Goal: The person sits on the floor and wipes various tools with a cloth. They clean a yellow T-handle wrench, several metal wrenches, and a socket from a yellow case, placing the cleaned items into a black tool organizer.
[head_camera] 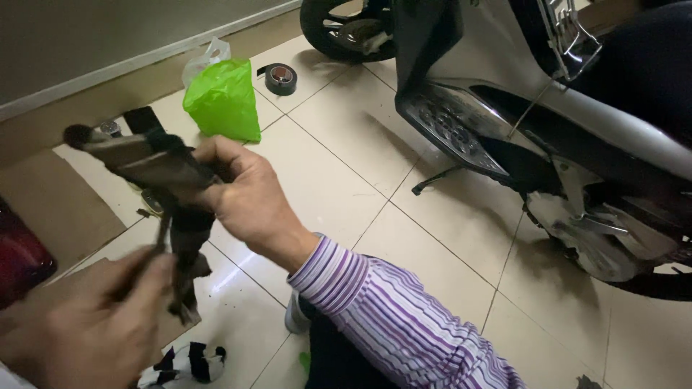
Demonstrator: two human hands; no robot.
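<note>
Our right hand is clenched on the upper end of a dark, tape-wrapped wiring bundle, whose long axis runs from ten o'clock down to six. Our left hand pinches its lower strands at seven o'clock. Beyond, at twelve o'clock, lie a green plastic bag and a black tape roll; a silver scooter stands at two o'clock.

You sit on a pale tiled floor, glossy, dark grout. Grey wall with white skirting behind. Scooter parked right. Cardboard lies left. Light dim.
</note>
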